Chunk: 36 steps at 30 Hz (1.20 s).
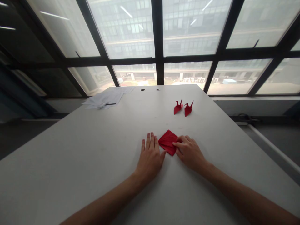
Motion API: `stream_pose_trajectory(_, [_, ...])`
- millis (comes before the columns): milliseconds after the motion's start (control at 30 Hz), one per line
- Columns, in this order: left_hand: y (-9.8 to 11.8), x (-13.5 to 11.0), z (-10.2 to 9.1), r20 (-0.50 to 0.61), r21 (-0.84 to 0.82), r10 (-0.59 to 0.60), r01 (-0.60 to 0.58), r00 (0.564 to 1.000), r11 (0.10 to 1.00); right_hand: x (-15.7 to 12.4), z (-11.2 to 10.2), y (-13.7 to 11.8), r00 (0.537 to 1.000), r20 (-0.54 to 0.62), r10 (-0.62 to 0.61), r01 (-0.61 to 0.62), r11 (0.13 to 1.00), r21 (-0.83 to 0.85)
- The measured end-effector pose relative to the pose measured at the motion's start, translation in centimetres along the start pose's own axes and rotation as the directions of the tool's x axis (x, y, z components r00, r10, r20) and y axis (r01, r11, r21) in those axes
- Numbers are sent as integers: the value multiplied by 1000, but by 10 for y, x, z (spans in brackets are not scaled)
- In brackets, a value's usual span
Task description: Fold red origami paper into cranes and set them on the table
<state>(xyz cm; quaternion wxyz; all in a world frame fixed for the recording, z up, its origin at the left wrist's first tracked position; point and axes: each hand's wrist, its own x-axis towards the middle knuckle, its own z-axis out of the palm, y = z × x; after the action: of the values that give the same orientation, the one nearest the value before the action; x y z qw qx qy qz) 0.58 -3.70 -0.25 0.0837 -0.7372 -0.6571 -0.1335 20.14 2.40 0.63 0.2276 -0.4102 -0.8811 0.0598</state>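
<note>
A folded piece of red origami paper lies on the white table between my hands, its creases running toward its left corner. My left hand rests flat on the table with fingers stretched out, its thumb close to the lower left edge of the paper. At the paper's right corner, my right hand has its thumb and fingers closed on the edge. Farther back stand two finished red paper cranes, a left one and a right one.
Loose white sheets lie at the table's far left, with a dark pen and something crumpled and white on them. A round black disc and a small dark item sit near the far edge. Large windows rise beyond.
</note>
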Motion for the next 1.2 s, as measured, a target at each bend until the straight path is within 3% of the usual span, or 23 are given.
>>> stream_pose_trajectory(100, [6,-2,-8,58,-84,236,-231,970,969,-1,-2,-3,1000,1,-3,3,999,-33])
stream_pose_trajectory(167, [8,-2,-11,92,-119,272,-260,958,958,-2,-4,-6,1000,1,-18,18,998,-67])
stream_pose_trajectory(367, [0,4,-8,102,-205,223,-199,970,958,-4,-1,-11,999,15,-48,47,997,58])
stream_pose_trajectory(467, [-5,9,-7,101,-247,242,-211,965,946,0,4,-1,990,-120,71,-58,992,109])
stream_pose_trajectory(567, [-6,12,-7,74,-273,244,-215,967,937,4,9,15,949,-240,204,-187,978,95])
stream_pose_trajectory(700, [-6,14,-9,64,-288,214,-187,975,939,7,13,26,942,-179,283,-270,958,94])
stream_pose_trajectory(1200, [-9,13,-2,68,-285,221,-194,973,939,7,10,20,969,-140,204,-183,971,153])
